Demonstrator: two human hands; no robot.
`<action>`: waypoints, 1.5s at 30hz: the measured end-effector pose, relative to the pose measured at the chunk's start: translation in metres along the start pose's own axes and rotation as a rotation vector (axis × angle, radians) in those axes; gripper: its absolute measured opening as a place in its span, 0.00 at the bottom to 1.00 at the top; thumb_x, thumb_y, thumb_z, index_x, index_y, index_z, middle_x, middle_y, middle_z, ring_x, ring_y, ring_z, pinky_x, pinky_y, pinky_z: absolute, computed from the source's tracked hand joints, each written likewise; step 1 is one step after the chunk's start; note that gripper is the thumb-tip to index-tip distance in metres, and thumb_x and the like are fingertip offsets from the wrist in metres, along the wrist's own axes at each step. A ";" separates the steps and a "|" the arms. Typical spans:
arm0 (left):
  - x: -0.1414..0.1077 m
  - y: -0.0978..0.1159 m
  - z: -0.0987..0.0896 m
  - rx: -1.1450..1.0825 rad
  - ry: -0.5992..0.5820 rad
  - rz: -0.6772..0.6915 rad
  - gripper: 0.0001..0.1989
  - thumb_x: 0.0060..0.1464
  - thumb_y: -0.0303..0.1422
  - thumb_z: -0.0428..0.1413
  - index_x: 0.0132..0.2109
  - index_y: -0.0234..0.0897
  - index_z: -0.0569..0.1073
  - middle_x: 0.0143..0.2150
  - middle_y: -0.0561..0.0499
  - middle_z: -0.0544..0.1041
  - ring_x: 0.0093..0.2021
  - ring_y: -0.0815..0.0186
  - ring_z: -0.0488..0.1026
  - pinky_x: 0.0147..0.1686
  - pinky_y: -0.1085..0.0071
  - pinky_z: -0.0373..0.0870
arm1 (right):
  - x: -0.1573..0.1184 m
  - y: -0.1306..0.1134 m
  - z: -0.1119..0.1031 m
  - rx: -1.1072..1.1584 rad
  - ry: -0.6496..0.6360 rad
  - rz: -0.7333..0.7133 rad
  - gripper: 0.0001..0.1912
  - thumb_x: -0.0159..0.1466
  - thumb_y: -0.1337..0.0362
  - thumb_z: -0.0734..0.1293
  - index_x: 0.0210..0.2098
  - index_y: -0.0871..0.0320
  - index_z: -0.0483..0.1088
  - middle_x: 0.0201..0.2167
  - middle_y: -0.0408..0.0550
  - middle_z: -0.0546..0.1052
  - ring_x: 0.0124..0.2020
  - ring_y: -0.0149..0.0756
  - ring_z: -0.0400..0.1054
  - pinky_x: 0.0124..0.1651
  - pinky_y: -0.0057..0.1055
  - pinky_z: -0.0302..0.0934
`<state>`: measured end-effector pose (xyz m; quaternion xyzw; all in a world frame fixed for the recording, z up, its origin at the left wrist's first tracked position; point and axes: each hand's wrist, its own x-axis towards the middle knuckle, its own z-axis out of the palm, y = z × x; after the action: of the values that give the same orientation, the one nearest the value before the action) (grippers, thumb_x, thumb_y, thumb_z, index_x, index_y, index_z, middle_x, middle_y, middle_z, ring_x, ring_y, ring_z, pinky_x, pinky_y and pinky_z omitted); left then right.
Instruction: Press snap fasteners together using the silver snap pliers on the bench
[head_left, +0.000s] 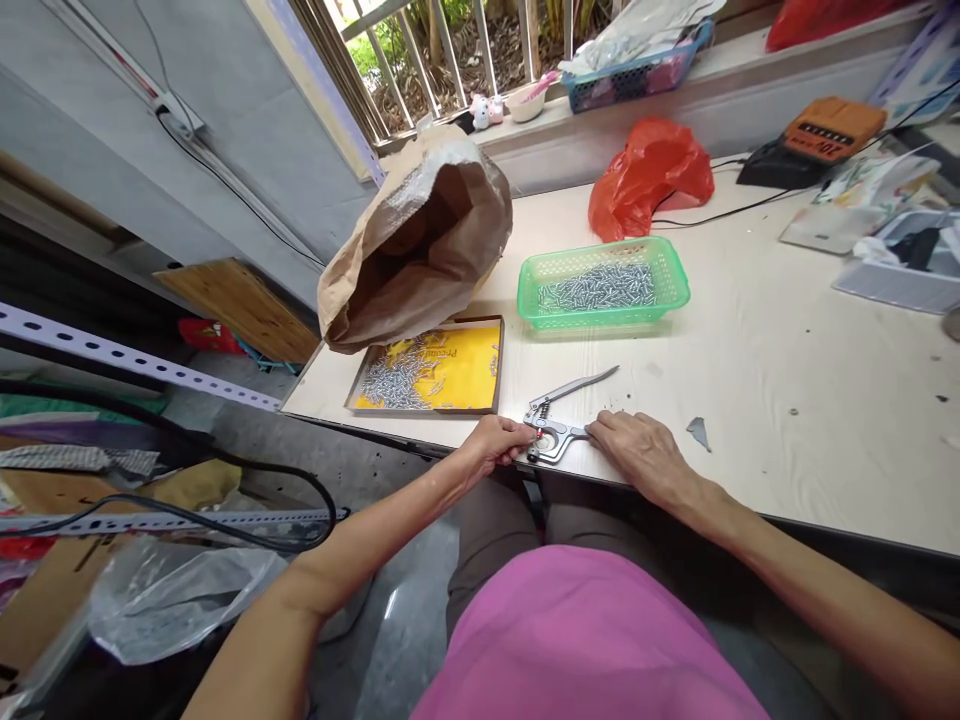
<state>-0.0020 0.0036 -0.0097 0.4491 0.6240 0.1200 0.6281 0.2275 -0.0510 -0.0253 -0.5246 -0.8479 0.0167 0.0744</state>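
Observation:
A pair of metal hand-press pliers [557, 441] lies near the table's front edge, its upper handle swung up and its jaws spread toward the left. My right hand [641, 448] is closed over the end of the lower handle. At the jaws, my left hand [498, 440] pinches with thumb and forefinger beside a small red spot; whatever is between the fingertips is too small to make out. Just behind my left hand sits a shallow cardboard tray [500, 365] with a yellow bottom, holding many small silvery metal pieces [397, 378].
Behind the pliers stands a green plastic basket [607, 318] of small metal parts. An open brown paper bag [420, 270] leans behind the tray. Farther back are a red plastic bag [651, 178] and an orange battery [835, 128]. A grey scrap [698, 433] lies right of my right hand.

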 end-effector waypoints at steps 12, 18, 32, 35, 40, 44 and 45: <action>-0.002 0.008 0.001 0.216 -0.063 -0.073 0.17 0.43 0.39 0.63 0.21 0.31 0.69 0.14 0.58 0.64 0.13 0.78 0.58 0.15 0.79 0.48 | 0.002 0.002 -0.004 0.030 -0.058 0.024 0.14 0.67 0.68 0.55 0.36 0.57 0.71 0.34 0.50 0.73 0.34 0.36 0.64 0.35 0.34 0.50; 0.000 0.006 -0.002 0.219 -0.109 -0.081 0.17 0.42 0.41 0.64 0.22 0.32 0.69 0.15 0.58 0.65 0.13 0.78 0.58 0.14 0.78 0.46 | 0.020 0.036 -0.006 0.094 -0.025 -0.029 0.35 0.57 0.44 0.65 0.58 0.57 0.61 0.59 0.60 0.62 0.57 0.52 0.56 0.49 0.43 0.54; -0.005 0.007 0.000 0.310 -0.078 -0.076 0.19 0.45 0.45 0.61 0.22 0.33 0.68 0.14 0.57 0.64 0.14 0.76 0.59 0.17 0.77 0.50 | 0.041 0.044 -0.011 0.008 -0.156 -0.048 0.36 0.53 0.41 0.66 0.53 0.59 0.65 0.47 0.58 0.72 0.46 0.51 0.61 0.44 0.44 0.50; -0.012 0.007 0.005 0.583 0.058 0.072 0.19 0.52 0.45 0.56 0.24 0.33 0.71 0.18 0.54 0.67 0.19 0.72 0.65 0.22 0.74 0.58 | 0.036 0.039 -0.015 0.008 -0.158 -0.071 0.26 0.58 0.45 0.65 0.48 0.57 0.67 0.42 0.55 0.73 0.43 0.46 0.62 0.43 0.40 0.49; -0.011 0.016 0.030 1.066 0.255 0.727 0.16 0.54 0.40 0.58 0.47 0.37 0.72 0.45 0.46 0.73 0.48 0.60 0.68 0.45 0.67 0.66 | 0.029 0.033 -0.016 0.027 -0.126 -0.081 0.20 0.60 0.52 0.66 0.47 0.58 0.67 0.39 0.53 0.73 0.42 0.43 0.63 0.42 0.37 0.50; 0.011 0.033 0.044 1.227 0.064 0.949 0.28 0.53 0.40 0.59 0.57 0.34 0.62 0.53 0.42 0.68 0.53 0.57 0.62 0.52 0.62 0.63 | 0.025 0.035 -0.009 0.056 -0.137 -0.050 0.27 0.56 0.53 0.69 0.50 0.61 0.65 0.41 0.55 0.72 0.43 0.46 0.62 0.41 0.37 0.54; 0.017 0.038 0.045 1.252 0.027 0.955 0.28 0.53 0.41 0.58 0.58 0.34 0.61 0.53 0.42 0.68 0.53 0.57 0.63 0.51 0.62 0.64 | 0.024 0.036 -0.008 0.068 -0.144 -0.035 0.29 0.55 0.53 0.70 0.51 0.62 0.64 0.43 0.56 0.71 0.43 0.47 0.62 0.40 0.37 0.55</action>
<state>0.0570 0.0179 -0.0024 0.9374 0.3226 0.0084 0.1311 0.2497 -0.0141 -0.0188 -0.5045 -0.8590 0.0818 0.0313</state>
